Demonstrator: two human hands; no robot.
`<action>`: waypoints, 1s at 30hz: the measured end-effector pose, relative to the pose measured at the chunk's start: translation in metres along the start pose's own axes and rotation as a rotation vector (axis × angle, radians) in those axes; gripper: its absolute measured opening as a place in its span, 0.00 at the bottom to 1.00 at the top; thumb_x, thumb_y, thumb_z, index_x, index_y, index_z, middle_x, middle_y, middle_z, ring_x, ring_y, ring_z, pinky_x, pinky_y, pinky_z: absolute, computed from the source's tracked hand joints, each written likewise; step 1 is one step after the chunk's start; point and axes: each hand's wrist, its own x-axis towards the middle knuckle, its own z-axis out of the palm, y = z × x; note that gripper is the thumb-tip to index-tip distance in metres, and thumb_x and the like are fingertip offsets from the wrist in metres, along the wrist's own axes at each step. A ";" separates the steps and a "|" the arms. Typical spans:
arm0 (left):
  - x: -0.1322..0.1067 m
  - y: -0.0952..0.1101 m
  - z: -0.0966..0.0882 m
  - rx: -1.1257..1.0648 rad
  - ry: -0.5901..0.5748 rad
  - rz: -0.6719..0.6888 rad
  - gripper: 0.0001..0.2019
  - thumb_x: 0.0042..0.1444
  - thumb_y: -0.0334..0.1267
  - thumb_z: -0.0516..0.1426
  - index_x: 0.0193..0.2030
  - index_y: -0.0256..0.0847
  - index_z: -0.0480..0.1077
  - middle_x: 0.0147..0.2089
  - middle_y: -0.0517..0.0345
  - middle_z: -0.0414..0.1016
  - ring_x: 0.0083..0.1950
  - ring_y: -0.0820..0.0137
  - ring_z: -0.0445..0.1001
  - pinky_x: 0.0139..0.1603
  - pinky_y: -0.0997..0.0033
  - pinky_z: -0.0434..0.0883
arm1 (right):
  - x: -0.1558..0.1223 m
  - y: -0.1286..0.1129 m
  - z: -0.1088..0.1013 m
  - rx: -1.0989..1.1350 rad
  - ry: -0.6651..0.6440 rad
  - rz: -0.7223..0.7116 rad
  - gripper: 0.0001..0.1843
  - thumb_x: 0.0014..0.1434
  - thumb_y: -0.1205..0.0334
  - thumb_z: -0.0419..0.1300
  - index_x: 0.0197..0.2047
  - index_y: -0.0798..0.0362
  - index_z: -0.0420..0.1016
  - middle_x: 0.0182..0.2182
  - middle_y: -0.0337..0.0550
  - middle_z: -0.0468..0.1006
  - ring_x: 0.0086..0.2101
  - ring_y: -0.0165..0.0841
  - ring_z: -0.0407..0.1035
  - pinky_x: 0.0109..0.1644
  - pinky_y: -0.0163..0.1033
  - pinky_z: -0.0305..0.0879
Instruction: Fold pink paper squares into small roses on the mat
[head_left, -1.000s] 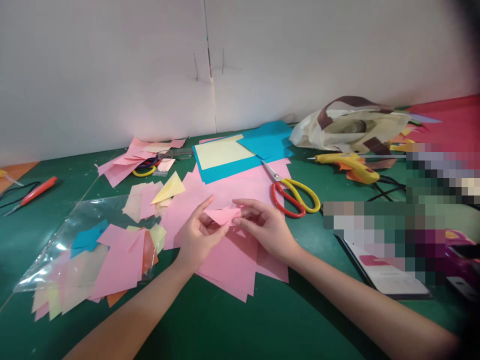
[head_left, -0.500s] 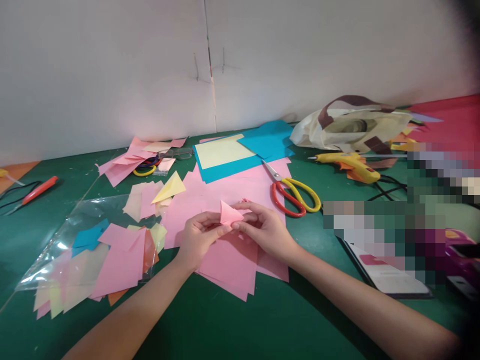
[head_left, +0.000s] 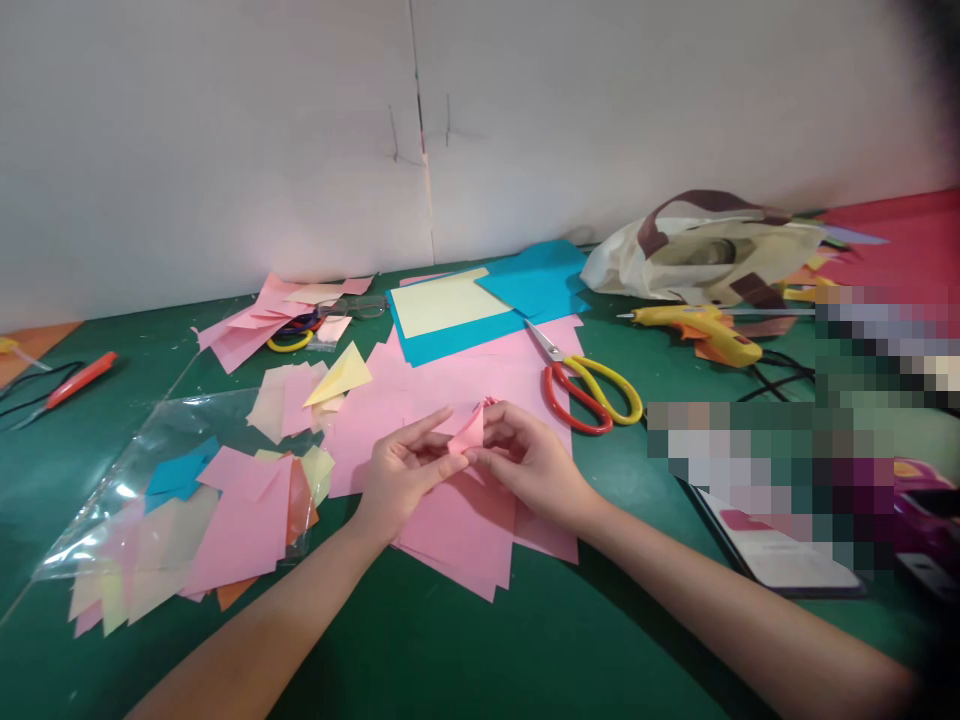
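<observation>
A small folded piece of pink paper is pinched between my two hands, above a spread of larger pink sheets. My left hand holds its lower left side with the thumb, the index finger stretched out behind. On the right edge, my right hand grips it between thumb and curled fingers. A bit of something dark pink shows just behind the right fingers; its kind is unclear. Scissors with one red and one yellow handle lie beyond my right hand, blades partly open on the paper.
Left of me, a clear plastic bag lies with several coloured paper pieces. Blue sheets and a cream sheet lie at the back. A yellow glue gun, a cloth bag and a tablet-like device are on the right.
The folded pink paper has turned and tilted, its tip moving from the upper left to the upper right. My left fingers have straightened away from it. Everything else stays put.
</observation>
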 end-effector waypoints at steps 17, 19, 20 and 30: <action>0.000 0.003 0.002 0.140 0.021 0.080 0.05 0.44 0.38 0.64 0.28 0.39 0.78 0.31 0.55 0.80 0.36 0.65 0.77 0.41 0.65 0.76 | -0.003 0.001 0.001 -0.121 0.031 -0.053 0.06 0.57 0.58 0.59 0.35 0.50 0.67 0.30 0.40 0.76 0.32 0.31 0.73 0.35 0.37 0.71; 0.001 0.002 0.001 0.151 0.020 0.063 0.05 0.43 0.37 0.64 0.29 0.39 0.78 0.31 0.54 0.80 0.36 0.65 0.77 0.42 0.64 0.75 | -0.003 0.000 0.001 -0.128 0.035 -0.045 0.05 0.57 0.58 0.59 0.34 0.50 0.68 0.29 0.40 0.76 0.31 0.31 0.73 0.35 0.37 0.71; 0.001 0.002 0.001 0.158 0.021 0.057 0.05 0.43 0.37 0.64 0.29 0.39 0.78 0.31 0.54 0.80 0.36 0.65 0.77 0.42 0.64 0.75 | -0.003 -0.001 0.001 -0.115 0.032 -0.036 0.05 0.57 0.58 0.59 0.34 0.50 0.69 0.29 0.40 0.77 0.31 0.31 0.73 0.35 0.38 0.71; 0.000 0.001 -0.002 0.141 -0.075 0.123 0.09 0.52 0.41 0.60 0.30 0.38 0.77 0.32 0.53 0.78 0.37 0.66 0.74 0.40 0.67 0.72 | -0.002 0.000 0.001 0.011 0.020 0.030 0.08 0.55 0.57 0.61 0.35 0.51 0.68 0.27 0.40 0.78 0.30 0.32 0.74 0.33 0.38 0.70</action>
